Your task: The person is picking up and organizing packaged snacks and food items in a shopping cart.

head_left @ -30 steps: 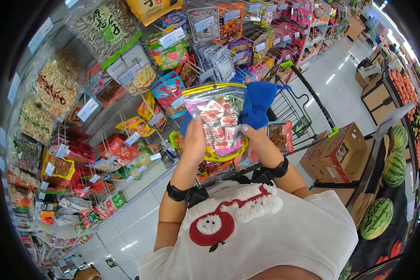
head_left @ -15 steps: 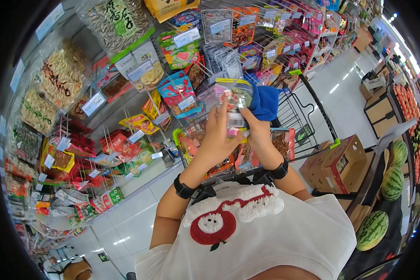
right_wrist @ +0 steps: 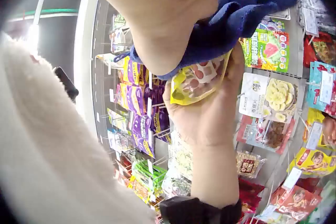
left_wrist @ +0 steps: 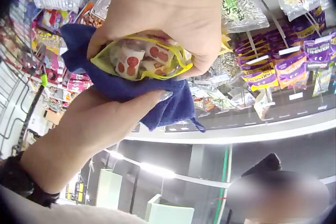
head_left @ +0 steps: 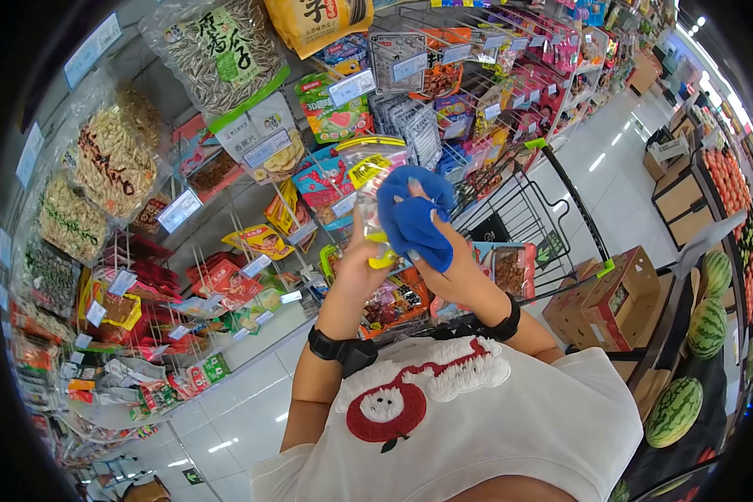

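Over on the far left, sunflower seeds fill a big hanging pack (head_left: 217,58), price tags jutting out around it. Then the action: the left hand (head_left: 360,266) has the clear bag (head_left: 370,171) by its lower edge, grip pinching it between thumb and fingers! That bag is up in the air before the snack racks, yellow zip edge on top, and the left wrist view shows small white packets with red round marks inside. Right up against it, the blue cloth (head_left: 406,219), bunched in the right hand (head_left: 448,274), grip curled round the fabric and touching the bag. Further right, the black wire cart (head_left: 523,205), an open cardboard box (head_left: 598,305), and there, the striped watermelons (head_left: 676,412)!
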Tool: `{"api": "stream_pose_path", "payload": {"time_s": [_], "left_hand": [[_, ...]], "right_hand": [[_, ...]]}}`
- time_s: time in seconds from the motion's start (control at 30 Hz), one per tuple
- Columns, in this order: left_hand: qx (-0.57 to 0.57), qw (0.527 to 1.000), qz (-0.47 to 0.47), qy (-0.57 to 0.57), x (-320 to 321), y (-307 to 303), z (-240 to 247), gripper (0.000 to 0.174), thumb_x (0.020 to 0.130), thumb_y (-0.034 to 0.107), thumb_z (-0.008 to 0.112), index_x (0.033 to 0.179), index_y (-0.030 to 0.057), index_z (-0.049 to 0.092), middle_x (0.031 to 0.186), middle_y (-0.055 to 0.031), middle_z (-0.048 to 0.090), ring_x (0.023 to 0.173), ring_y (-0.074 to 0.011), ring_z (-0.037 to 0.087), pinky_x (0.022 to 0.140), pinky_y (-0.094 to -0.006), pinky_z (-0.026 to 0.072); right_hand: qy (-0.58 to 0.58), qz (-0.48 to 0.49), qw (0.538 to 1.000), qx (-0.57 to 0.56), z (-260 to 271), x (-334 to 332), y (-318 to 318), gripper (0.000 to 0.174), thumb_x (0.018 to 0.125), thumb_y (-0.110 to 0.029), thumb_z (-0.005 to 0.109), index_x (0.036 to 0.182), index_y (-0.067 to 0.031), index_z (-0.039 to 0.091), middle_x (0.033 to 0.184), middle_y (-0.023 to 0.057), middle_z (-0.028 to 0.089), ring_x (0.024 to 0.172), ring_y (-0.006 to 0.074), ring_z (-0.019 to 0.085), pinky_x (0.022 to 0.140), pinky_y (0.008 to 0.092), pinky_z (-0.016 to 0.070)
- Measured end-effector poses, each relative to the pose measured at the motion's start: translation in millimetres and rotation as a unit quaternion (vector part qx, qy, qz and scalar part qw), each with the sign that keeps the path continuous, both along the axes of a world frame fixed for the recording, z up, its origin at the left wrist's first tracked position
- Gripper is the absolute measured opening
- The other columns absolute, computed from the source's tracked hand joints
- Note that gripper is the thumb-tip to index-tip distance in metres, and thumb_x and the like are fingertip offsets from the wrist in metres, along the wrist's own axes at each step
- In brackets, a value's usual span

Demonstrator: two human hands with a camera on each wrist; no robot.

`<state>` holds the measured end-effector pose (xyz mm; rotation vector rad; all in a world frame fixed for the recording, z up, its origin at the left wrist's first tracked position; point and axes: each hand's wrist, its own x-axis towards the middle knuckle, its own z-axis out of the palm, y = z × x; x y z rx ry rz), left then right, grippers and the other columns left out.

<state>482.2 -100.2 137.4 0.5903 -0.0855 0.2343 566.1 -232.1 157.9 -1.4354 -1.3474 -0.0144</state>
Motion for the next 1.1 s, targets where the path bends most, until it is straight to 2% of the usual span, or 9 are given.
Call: {"api": "stream_pose_path", "payload": {"time_s": [0.2,0.43,0.47,0.57,0.6,0.73,0.83,1.03,1.1], "left_hand": [[0.247,0.965,-0.054,0.064,-18,3,1,0.098,0.057,0.006,0.051,0.138,0.0095,-0.004,0.136,-0.0089,0.021,0.126,-0.0197,0.023,0.1,-0.0293,0.0227],[0.159,0.983,-0.055,0.077,-28,17,-16,0.098,0.055,0.0,0.045,0.138,0.0139,-0.005,0.136,-0.0101,0.022,0.123,-0.0221,0.028,0.098,-0.0302,0.0259],[0.149,0.982,-0.055,0.102,-31,21,-17,0.099,0.054,-0.002,0.043,0.139,0.0194,-0.005,0.135,-0.0108,0.024,0.12,-0.0242,0.034,0.092,-0.0315,0.0335],[0.069,0.986,-0.026,0.151,-37,29,-35,0.084,0.056,0.002,0.043,0.135,0.0132,0.018,0.124,-0.0109,0.041,0.109,-0.0274,0.046,0.09,-0.0388,0.04],[0.044,0.996,-0.023,0.069,-35,32,-42,0.065,0.06,0.006,0.043,0.124,0.0073,0.036,0.115,-0.0105,0.049,0.104,-0.0271,0.051,0.087,-0.0385,0.043],[-0.056,0.994,0.07,0.07,-36,41,-40,0.047,0.067,0.014,0.042,0.111,-0.0013,0.046,0.103,-0.0141,0.057,0.094,-0.0249,0.056,0.082,-0.0372,0.0461],[-0.097,0.991,0.072,0.049,-47,55,-54,0.045,0.068,0.018,0.043,0.108,-0.0024,0.047,0.099,-0.0166,0.057,0.09,-0.0257,0.057,0.083,-0.0371,0.0457],[0.052,0.996,0.028,0.06,-41,34,-43,0.086,0.061,0.003,0.045,0.138,0.0136,0.006,0.133,-0.0134,0.03,0.114,-0.023,0.042,0.092,-0.0316,0.0365],[0.057,0.989,0.014,0.137,-37,15,-42,0.077,0.061,0.005,0.047,0.133,0.0104,0.022,0.122,-0.0129,0.042,0.109,-0.0253,0.047,0.088,-0.0359,0.0419]], "right_hand": [[-0.019,-0.145,0.989,0.02,6,8,17,0.053,0.074,-0.003,0.051,0.124,0.0,0.038,0.13,0.0234,0.032,0.122,0.0386,0.03,0.1,0.0406,0.025],[-0.059,-0.18,0.982,0.005,0,-14,32,0.05,0.069,0.002,0.054,0.118,-0.0042,0.047,0.125,0.0227,0.04,0.117,0.0375,0.038,0.096,0.0411,0.0302],[-0.055,-0.175,0.983,0.008,-5,-18,35,0.05,0.068,0.002,0.055,0.117,-0.0052,0.048,0.124,0.0226,0.04,0.115,0.0376,0.04,0.096,0.0417,0.0313],[-0.065,-0.188,0.98,-0.017,-12,-33,36,0.047,0.068,-0.003,0.059,0.114,-0.0091,0.051,0.122,0.0213,0.043,0.112,0.0373,0.044,0.093,0.0431,0.0351],[-0.067,-0.18,0.981,-0.029,-13,-39,36,0.046,0.069,-0.005,0.059,0.114,-0.0093,0.052,0.122,0.0205,0.044,0.112,0.0369,0.044,0.093,0.043,0.0354],[-0.099,-0.119,0.987,-0.047,-20,-56,35,0.042,0.068,-0.014,0.064,0.108,-0.0103,0.056,0.119,0.0164,0.049,0.115,0.0364,0.042,0.092,0.0429,0.0371],[-0.117,-0.074,0.988,-0.068,-27,-59,32,0.04,0.068,-0.018,0.065,0.107,-0.0102,0.057,0.119,0.0157,0.049,0.115,0.0366,0.042,0.091,0.0445,0.0365],[-0.032,-0.125,0.99,-0.059,-32,-65,26,0.048,0.07,-0.02,0.063,0.116,-0.0115,0.051,0.129,0.0171,0.039,0.123,0.0376,0.031,0.098,0.0448,0.0277],[-0.04,-0.174,0.98,-0.083,-40,-57,21,0.051,0.069,-0.014,0.058,0.119,-0.0117,0.048,0.13,0.0173,0.037,0.124,0.0385,0.028,0.099,0.0449,0.025]]}}
